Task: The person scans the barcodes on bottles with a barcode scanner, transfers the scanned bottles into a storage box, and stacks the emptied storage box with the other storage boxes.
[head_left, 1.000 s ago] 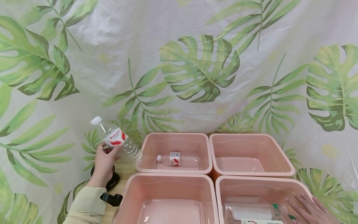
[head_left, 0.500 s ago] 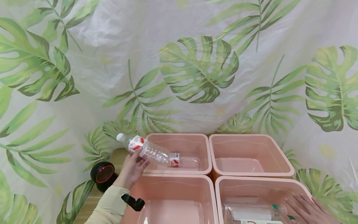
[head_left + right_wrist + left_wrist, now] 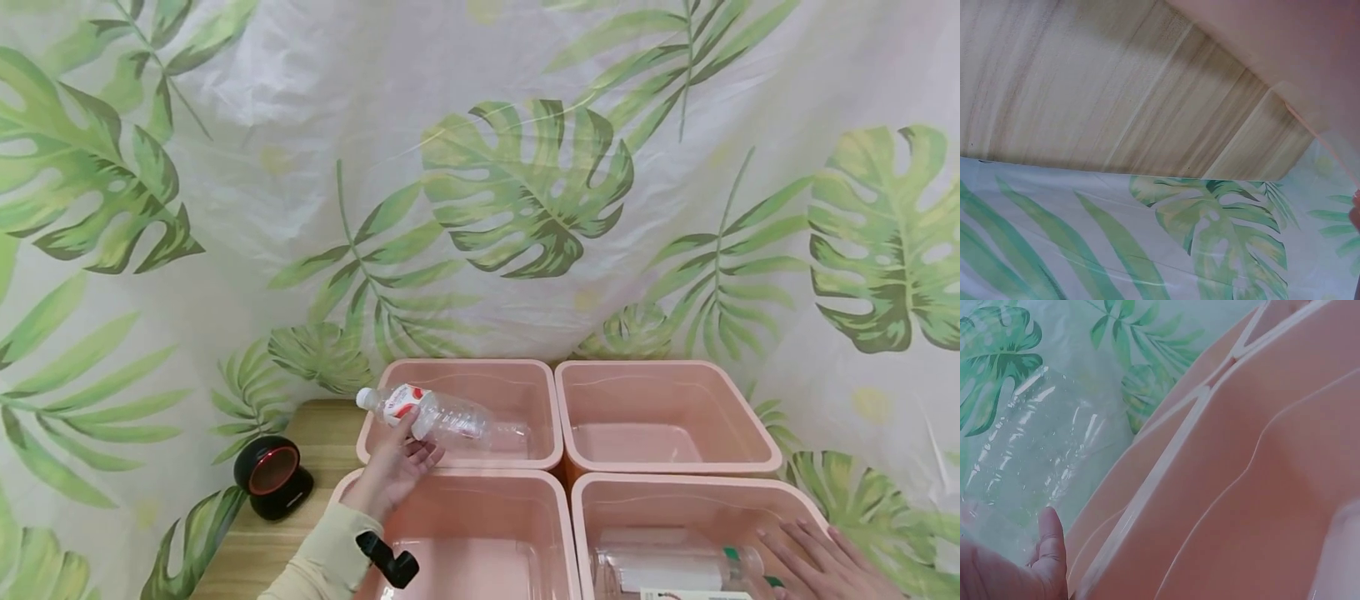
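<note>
The head view's bottom edge crops the front-right bin [image 3: 690,481], while the held plastic bottle [image 3: 448,414] partly hides a second bottle [image 3: 512,436] in the back-left bin [image 3: 472,364].

In your left fingers [image 3: 431,457] a bottle [image 3: 450,414] is hanging over the far left tub [image 3: 465,364]. Nearer to you, the near left tub [image 3: 491,473] is standing; to the fingers' right, two tubs [image 3: 645,365]; to their left, a device [image 3: 274,479] on the table [image 3: 330,429].

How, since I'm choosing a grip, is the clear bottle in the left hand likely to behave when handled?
The bottle is probably light for its size: no liquid shows inside. Its clear, ridged body looks like thin plastic, so it may dent if squeezed hard. That body also looks round, so it would likely roll if pushed while lying down.
</note>
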Demonstrator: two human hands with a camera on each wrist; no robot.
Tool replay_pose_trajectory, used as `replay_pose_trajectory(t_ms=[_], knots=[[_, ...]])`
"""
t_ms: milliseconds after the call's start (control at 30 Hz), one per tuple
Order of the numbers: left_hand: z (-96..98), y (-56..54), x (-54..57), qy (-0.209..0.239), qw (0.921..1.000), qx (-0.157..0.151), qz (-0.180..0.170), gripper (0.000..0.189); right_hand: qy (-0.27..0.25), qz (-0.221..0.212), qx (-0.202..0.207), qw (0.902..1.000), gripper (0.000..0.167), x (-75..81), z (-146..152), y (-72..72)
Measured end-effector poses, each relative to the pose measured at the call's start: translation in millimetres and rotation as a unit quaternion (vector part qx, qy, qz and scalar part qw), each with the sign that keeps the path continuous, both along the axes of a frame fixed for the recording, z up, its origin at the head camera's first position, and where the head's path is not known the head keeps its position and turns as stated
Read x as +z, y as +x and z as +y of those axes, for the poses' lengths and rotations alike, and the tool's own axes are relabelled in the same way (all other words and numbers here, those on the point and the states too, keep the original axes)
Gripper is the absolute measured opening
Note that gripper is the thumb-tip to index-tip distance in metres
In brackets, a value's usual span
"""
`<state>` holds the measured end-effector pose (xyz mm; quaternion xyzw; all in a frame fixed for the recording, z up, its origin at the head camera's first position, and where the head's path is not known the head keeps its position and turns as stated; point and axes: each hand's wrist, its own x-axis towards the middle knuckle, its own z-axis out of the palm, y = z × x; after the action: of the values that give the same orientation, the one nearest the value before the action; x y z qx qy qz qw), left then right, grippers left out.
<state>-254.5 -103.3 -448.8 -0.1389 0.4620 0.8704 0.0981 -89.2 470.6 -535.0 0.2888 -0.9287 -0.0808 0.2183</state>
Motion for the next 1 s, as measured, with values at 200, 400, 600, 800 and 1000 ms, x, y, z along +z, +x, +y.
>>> replay_pose_trajectory(t_ms=[200,400,600,800,1000], knots=[[8.0,3.0,-1.6,0.015,0.9999,-0.008,-0.004,0.06,0.0,0.002,0.009,1.0,0.1,2.8,-0.2,-1.0],[35.2,9.7,3.0,-0.026,0.9982,-0.044,0.029,0.055,-0.007,0.002,0.007,0.9999,0.101,3.3,1.3,-2.8],[96.2,30.7,10.6,-0.146,0.9692,-0.162,0.115,0.037,-0.003,0.009,0.014,0.9999,0.098,3.5,2.4,-1.9],[167.9,52.9,20.7,-0.328,0.8689,-0.284,0.239,0.045,0.013,-0.011,0.005,0.9998,0.097,1.0,5.2,0.5],[231.1,73.1,26.6,-0.505,0.691,-0.359,0.372,0.039,0.001,-0.02,-0.011,0.9997,0.093,-5.3,7.6,4.4]])
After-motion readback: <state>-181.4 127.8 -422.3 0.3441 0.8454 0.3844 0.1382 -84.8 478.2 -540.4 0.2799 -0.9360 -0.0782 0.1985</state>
